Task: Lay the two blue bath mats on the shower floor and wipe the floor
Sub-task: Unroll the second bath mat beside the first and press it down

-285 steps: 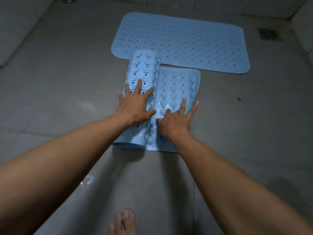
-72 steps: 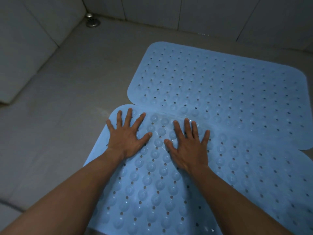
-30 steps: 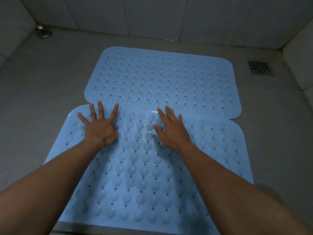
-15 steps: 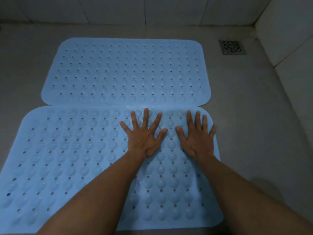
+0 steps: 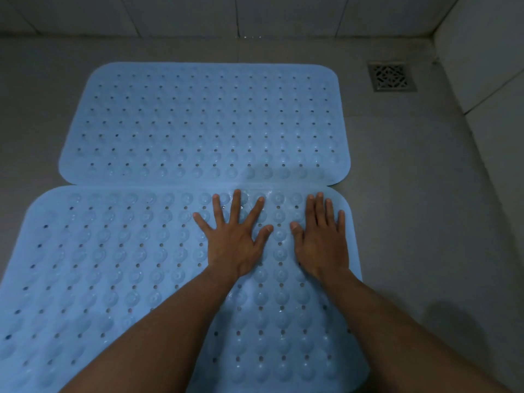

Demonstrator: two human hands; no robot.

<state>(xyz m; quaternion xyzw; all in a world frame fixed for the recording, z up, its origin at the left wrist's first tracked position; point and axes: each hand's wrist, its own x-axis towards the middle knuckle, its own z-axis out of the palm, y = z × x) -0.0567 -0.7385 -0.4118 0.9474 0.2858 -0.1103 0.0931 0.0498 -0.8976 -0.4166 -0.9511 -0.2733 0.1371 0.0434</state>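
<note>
Two blue bath mats with holes and round bumps lie flat on the grey shower floor (image 5: 425, 222). The far mat (image 5: 204, 123) lies near the back wall. The near mat (image 5: 113, 265) lies in front of it, its far edge touching or slightly overlapping the far mat's near edge. My left hand (image 5: 234, 239) rests palm down on the near mat with fingers spread. My right hand (image 5: 321, 239) lies flat beside it near the mat's right far corner, fingers closer together. Neither hand holds anything.
A square metal floor drain (image 5: 392, 77) sits in the far right corner. Tiled walls (image 5: 482, 52) close the floor at the back and on the right. Bare floor runs along the right of both mats.
The near mat has gone from rolled to fully flat. Both hands have slid from its left and middle to its right end, still pressing palm down.
</note>
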